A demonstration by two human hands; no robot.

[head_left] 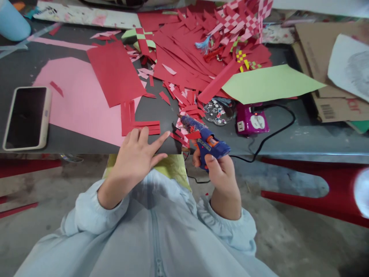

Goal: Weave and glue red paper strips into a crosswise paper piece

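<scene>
My right hand [216,165] is wrapped round the grip of a blue glue gun [206,136], whose nozzle points up and left over the table edge. A short red paper strip [193,135] lies across or just in front of the gun's barrel; I cannot tell whether it sticks there. My left hand [137,153] is open, index finger and thumb stretched toward the gun. Its other fingertips rest at the lower edge of red paper strips [145,125] laid in an L shape. Beneath the gun's tip are red and pink paper scraps [180,134].
Pink paper [77,96], a red sheet [115,73] and a phone [27,117] lie on the left. Behind are piled red papers [184,57] and green paper [268,84]. A dish of small beads [217,111], a purple power socket [251,119] with a black cable, and cardboard [317,57] are rightward.
</scene>
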